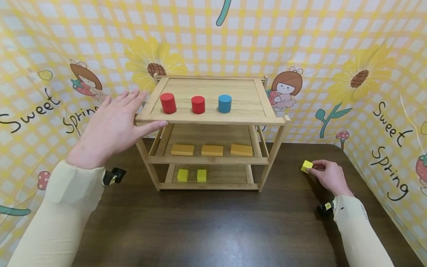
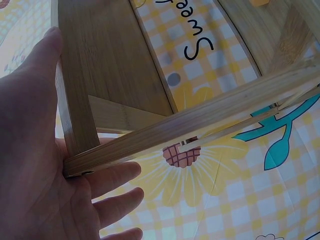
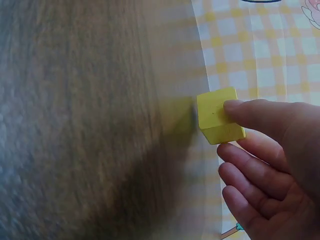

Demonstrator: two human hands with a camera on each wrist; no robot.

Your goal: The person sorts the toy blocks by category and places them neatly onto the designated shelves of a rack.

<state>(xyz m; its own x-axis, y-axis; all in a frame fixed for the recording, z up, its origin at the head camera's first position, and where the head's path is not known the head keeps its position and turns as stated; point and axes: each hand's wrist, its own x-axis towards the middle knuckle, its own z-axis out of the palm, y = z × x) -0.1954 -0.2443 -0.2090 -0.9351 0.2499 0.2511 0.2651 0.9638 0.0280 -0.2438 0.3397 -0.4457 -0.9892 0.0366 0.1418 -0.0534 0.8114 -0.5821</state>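
My right hand (image 1: 330,176) pinches a yellow cube (image 1: 307,166) between thumb and fingers, right of the wooden shelf rack (image 1: 213,120). In the right wrist view the thumb lies on one face of the yellow cube (image 3: 216,109), above the dark table. My left hand (image 1: 111,128) rests against the rack's top left front corner, its fingers spread and fairly straight. The left wrist view shows its thumb (image 2: 45,52) along the rack's front edge and the other fingers beside the corner. Two yellow cubes (image 1: 182,175) (image 1: 201,175) sit on the bottom shelf.
On the top shelf stand two red cylinders (image 1: 168,103) (image 1: 198,105) and a blue cylinder (image 1: 225,104). Three orange blocks (image 1: 182,150) (image 1: 212,150) (image 1: 241,150) lie in a row on the middle shelf. A checked cloth (image 1: 213,44) hangs behind the dark table (image 1: 200,226) and at both sides.
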